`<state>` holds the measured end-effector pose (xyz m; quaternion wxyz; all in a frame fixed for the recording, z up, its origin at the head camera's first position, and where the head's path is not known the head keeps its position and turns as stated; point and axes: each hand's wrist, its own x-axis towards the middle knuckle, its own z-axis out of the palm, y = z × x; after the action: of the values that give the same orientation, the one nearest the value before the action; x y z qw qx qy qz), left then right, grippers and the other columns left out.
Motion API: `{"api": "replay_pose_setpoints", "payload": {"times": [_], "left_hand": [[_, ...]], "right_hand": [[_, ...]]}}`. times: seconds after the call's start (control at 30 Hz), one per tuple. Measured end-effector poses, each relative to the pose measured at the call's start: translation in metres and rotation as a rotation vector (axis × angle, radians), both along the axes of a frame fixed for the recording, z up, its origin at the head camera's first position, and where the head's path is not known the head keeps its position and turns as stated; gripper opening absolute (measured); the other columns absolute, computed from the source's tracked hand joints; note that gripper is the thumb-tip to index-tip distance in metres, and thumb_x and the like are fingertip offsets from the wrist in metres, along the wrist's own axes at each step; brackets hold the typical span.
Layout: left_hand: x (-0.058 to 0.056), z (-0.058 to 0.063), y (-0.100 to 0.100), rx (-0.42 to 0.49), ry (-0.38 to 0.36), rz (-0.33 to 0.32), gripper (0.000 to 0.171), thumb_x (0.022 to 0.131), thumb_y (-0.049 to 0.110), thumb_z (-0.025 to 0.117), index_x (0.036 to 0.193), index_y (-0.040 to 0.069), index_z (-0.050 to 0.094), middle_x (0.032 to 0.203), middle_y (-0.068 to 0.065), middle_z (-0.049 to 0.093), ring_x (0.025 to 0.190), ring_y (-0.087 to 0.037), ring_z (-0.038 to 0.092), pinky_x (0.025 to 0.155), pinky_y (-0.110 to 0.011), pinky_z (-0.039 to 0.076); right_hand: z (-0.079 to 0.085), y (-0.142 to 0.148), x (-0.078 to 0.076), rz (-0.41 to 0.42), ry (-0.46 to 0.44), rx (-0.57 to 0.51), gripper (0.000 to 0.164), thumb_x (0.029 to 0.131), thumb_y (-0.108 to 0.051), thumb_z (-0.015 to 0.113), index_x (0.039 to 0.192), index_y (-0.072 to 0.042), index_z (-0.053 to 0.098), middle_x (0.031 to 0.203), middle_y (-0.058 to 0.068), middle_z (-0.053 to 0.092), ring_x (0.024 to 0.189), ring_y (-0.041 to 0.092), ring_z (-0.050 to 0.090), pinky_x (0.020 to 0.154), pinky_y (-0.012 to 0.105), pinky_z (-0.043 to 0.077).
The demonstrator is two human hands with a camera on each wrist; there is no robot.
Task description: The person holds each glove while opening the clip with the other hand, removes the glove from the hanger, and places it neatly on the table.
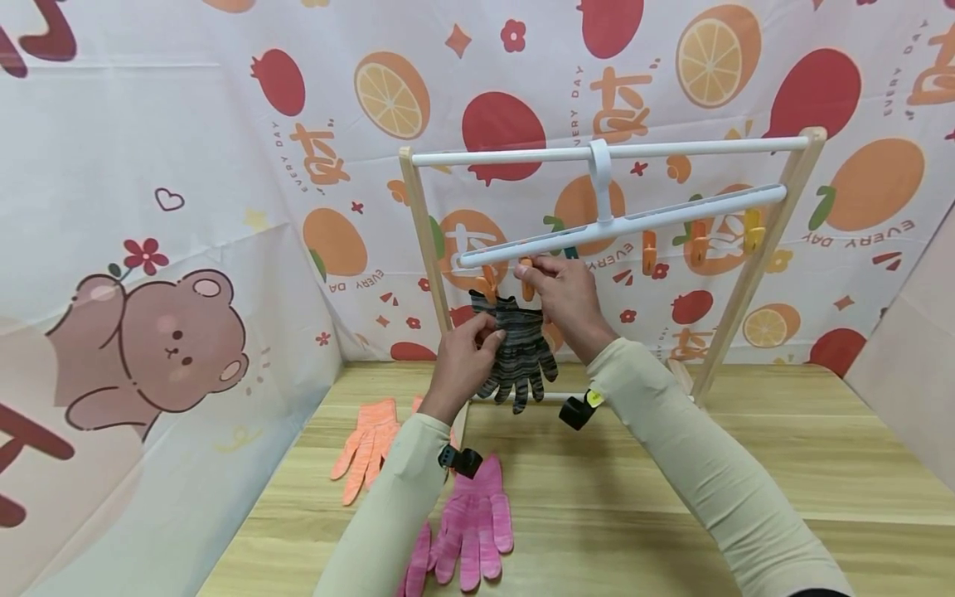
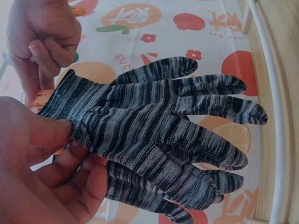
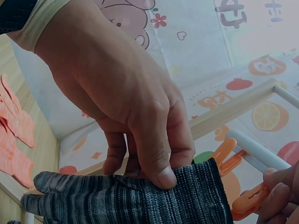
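A black-and-grey striped knit glove (image 1: 518,348), apparently one of a pair since extra fingers show behind it in the left wrist view, hangs below a tilted white hanger (image 1: 619,225). My left hand (image 1: 468,356) pinches the glove near its cuff, thumb in front and fingers behind. An orange clip (image 1: 487,283) is at the cuff's left side, under the hanger's low end. My right hand (image 1: 570,300) pinches a second orange clip (image 3: 252,201) at the cuff's other side. Whether that clip's tips grip the fabric is hard to tell.
The hanger hooks over the top rod (image 1: 507,157) of a wooden-legged rack (image 1: 761,265). Two orange clips (image 1: 699,242) and a yellow clip (image 1: 753,232) hang at its right. Orange gloves (image 1: 369,444) and pink gloves (image 1: 473,526) lie on the wooden table (image 1: 634,531).
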<state>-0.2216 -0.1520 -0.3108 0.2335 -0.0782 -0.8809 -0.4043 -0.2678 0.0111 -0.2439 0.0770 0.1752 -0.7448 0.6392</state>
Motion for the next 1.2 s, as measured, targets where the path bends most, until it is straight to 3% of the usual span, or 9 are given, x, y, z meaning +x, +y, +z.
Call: {"api": "replay_pose_setpoints", "payload": {"times": [0.5, 0.87, 1.2], "left_hand": [[0.006, -0.006, 0.001, -0.021, -0.005, -0.022, 0.007, 0.102, 0.017, 0.064, 0.098, 0.011, 0.066, 0.076, -0.001, 0.058, 0.064, -0.020, 0.050, 0.062, -0.035, 0.041], [0.006, -0.011, 0.005, -0.031, -0.010, -0.033, 0.008, 0.101, 0.017, 0.065, 0.102, 0.010, 0.069, 0.077, 0.000, 0.060, 0.063, -0.018, 0.051, 0.060, -0.033, 0.042], [0.007, -0.011, 0.009, -0.036, -0.004, -0.032, 0.007, 0.099, 0.016, 0.067, 0.099, 0.009, 0.070, 0.076, 0.000, 0.059, 0.066, -0.018, 0.051, 0.061, -0.033, 0.042]], "right_hand": [[-0.001, 0.001, 0.001, -0.002, 0.021, 0.012, 0.030, 0.101, -0.030, 0.067, 0.127, -0.016, 0.073, 0.087, 0.013, 0.063, 0.044, 0.013, 0.036, 0.043, 0.027, 0.034], [-0.001, 0.003, 0.001, -0.008, 0.023, 0.020, 0.026, 0.101, -0.031, 0.066, 0.121, -0.017, 0.076, 0.077, 0.008, 0.057, 0.045, 0.013, 0.034, 0.043, 0.027, 0.033], [0.000, 0.002, 0.003, -0.019, 0.016, 0.029, 0.033, 0.100, -0.032, 0.066, 0.128, -0.016, 0.073, 0.081, 0.011, 0.059, 0.045, 0.014, 0.035, 0.044, 0.027, 0.034]]}}
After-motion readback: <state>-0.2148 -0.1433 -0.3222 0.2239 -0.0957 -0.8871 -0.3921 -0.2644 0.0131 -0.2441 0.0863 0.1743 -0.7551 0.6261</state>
